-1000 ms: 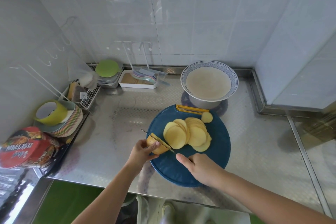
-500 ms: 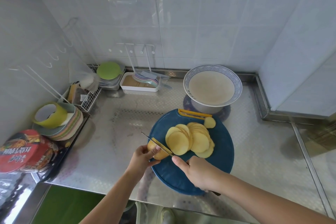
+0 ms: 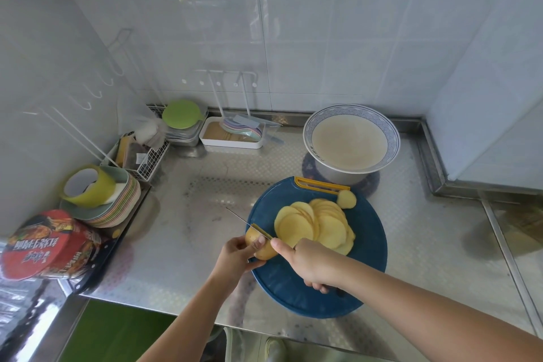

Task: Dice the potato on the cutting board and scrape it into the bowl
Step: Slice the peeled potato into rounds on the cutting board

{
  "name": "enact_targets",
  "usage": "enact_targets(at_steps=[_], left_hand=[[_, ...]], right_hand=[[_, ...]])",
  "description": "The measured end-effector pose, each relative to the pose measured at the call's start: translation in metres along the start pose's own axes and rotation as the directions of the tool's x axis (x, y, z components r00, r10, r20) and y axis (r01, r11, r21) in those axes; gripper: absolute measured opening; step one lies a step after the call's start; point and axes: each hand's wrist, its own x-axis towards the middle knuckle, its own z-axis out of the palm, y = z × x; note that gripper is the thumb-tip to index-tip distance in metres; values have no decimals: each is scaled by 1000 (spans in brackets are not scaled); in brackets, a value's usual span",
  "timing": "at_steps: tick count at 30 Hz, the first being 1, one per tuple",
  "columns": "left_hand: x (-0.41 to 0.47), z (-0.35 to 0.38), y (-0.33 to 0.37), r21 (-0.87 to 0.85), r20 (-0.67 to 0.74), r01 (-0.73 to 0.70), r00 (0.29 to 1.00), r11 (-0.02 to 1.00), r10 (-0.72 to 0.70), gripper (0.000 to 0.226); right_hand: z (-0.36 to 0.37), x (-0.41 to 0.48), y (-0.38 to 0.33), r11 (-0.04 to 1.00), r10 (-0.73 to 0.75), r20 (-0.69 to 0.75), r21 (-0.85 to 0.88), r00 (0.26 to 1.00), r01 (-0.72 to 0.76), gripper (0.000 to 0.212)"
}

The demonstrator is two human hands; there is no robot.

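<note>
**Potato** [image 3: 262,247]: the uncut remainder, a short stub. It is set at the near-left edge of the cutting board [image 3: 367,258] and is clamped by the left hand [image 3: 235,256], whose fingers [image 3: 258,243] are curled over its top, with the thumb hidden beneath.

**Knife** [image 3: 253,228]: held in the right hand [image 3: 311,266]. The fingers are wrapped round the handle and the forefinger is laid forward toward the blade. The blade is seen edge-on, running from far-left to near-right, and is laid across the stub.

**Slices** [image 3: 316,225]: a fanned, overlapping pile of rounds lying on the board, just right of the blade. None has been cut into dice.

**End piece** [image 3: 346,199]: lying apart, by the board's yellow handle.

**Bowl** [image 3: 309,138]: patterned rim, pale inside. It is placed beyond the board's far edge on the tabletop [image 3: 191,214], well apart from the stub.

**Governing relation:** the stub lies left of the blade, directly under the left fingers, and the cut faces lie to the right. The left fingertips are judged very close to the edge, and little stub is left to be held.

**Stage:** slicing is judged nearly finished. Dicing and scraping are not yet begun.
</note>
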Motion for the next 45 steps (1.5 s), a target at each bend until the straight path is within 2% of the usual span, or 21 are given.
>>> enact_targets(at_steps=[3, 6, 9, 13, 16, 23, 25, 30, 36, 41, 45], left_hand=[[-2, 0, 2, -4, -4, 8, 1000, 1000, -8, 47], [-3, -1, 3, -7, -5, 30, 1000, 1000, -30, 49], [-6, -4, 3, -29, 6, 37, 999, 999, -37, 51], [-9, -7, 3, -22, 11, 37, 999, 999, -37, 43], [-9, -5, 1, 10, -16, 17, 1000, 1000, -17, 31], [-5, -8, 1, 59, -11, -3, 1000, 998, 4, 28], [-3, -9, 0, 64, -3, -8, 1000, 998, 8, 32], [-2, -11, -2, 72, 28, -8, 1000, 997, 6, 58], [4, -14, -2, 40, 46, 1, 999, 999, -3, 58], [2, -11, 3, 11, 31, 4, 1000, 1000, -5, 45], [3, -14, 8, 11, 43, 26, 999, 1000, -26, 50]], right_hand=[[1, 4, -4, 1000, 7, 2, -3, 1000, -7, 87], [7, 0, 0, 999, 12, -8, 39, 1000, -11, 76], [12, -9, 10, 998, 6, 0, 67, 1000, -6, 74], [23, -13, 28, 999, -51, -57, -17, 997, 50, 63], [30, -9, 30, 999, -35, -87, -32, 996, 33, 63], [38, -3, 31, 1000, -13, -90, -7, 996, 12, 65], [41, 0, 28, 1000, 10, -93, 1, 996, -10, 65], [46, 14, 15, 1000, 16, -113, 9, 993, -15, 65], [45, 19, 12, 984, -134, -137, 97, 982, 148, 52], [43, 14, 9, 978, -133, -138, 143, 981, 153, 53], [54, 5, 25, 972, -44, -127, 222, 991, 72, 58]])
